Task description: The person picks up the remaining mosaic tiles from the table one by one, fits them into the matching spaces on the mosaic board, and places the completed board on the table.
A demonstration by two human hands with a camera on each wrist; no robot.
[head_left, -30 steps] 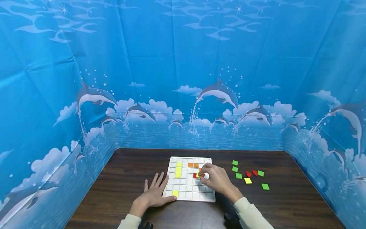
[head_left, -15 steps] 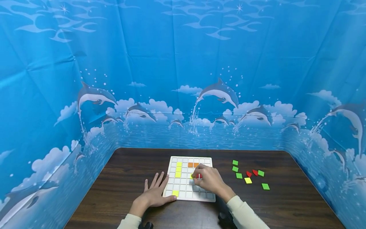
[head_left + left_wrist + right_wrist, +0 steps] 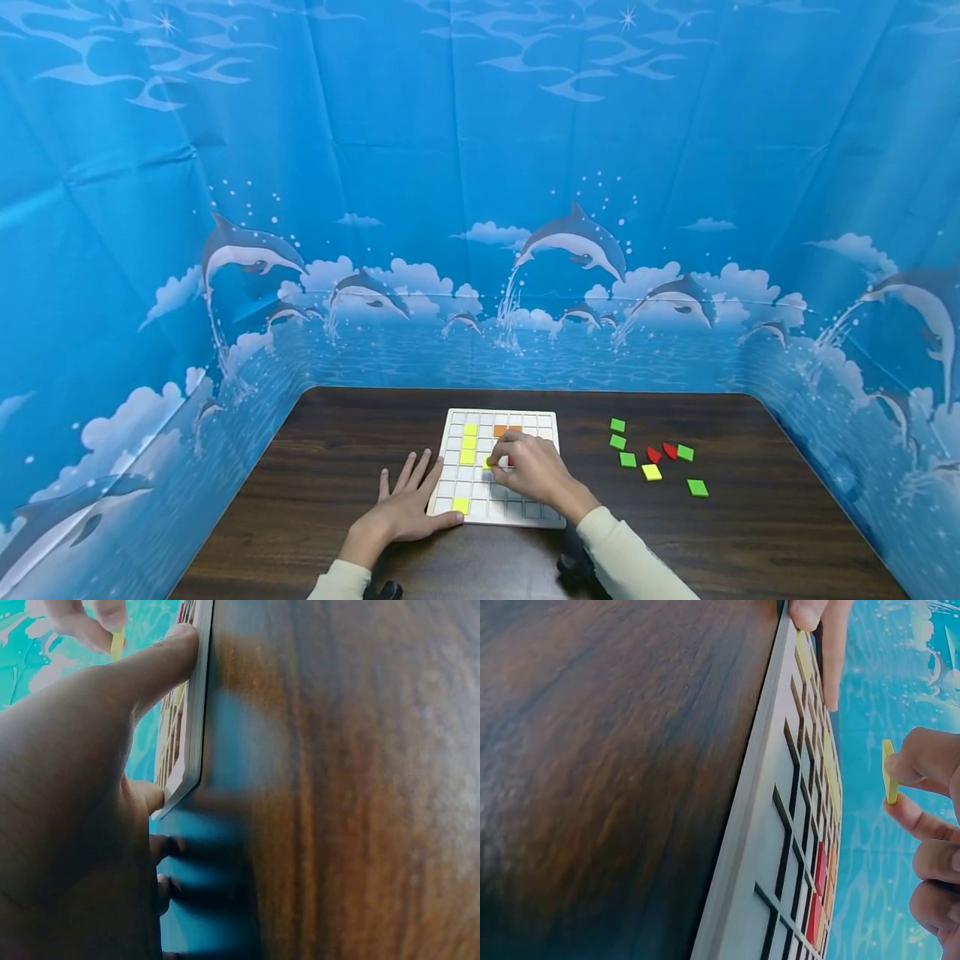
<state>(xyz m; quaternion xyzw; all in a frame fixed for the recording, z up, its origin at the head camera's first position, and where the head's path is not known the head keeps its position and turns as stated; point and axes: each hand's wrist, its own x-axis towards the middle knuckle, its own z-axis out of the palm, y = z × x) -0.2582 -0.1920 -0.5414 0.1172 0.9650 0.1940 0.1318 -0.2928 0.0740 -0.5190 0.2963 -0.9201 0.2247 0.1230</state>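
A white grid board (image 3: 497,508) lies on the dark wooden table, with coloured square tiles set in some of its cells. My left hand (image 3: 405,510) is spread flat at the board's near left corner, its thumb on the near edge. Over the middle of the board, my right hand (image 3: 536,471) pinches a yellow tile (image 3: 889,772) between thumb and finger. The right wrist view shows that tile held apart from the board surface. Yellow tiles (image 3: 468,443) form a column on the left, and orange tiles (image 3: 500,431) sit near the far edge. Red tiles (image 3: 814,919) are partly hidden by my right hand.
Right of the board lie several loose green tiles (image 3: 627,460), a yellow tile (image 3: 652,472) and two red pieces (image 3: 670,451). One more yellow tile (image 3: 461,506) sits in the board's near left corner. A blue dolphin-print curtain (image 3: 480,250) surrounds the wooden table (image 3: 750,517).
My right hand has moved left across the board with the yellow tile, away from the red tiles. My left hand stays at the board's corner.
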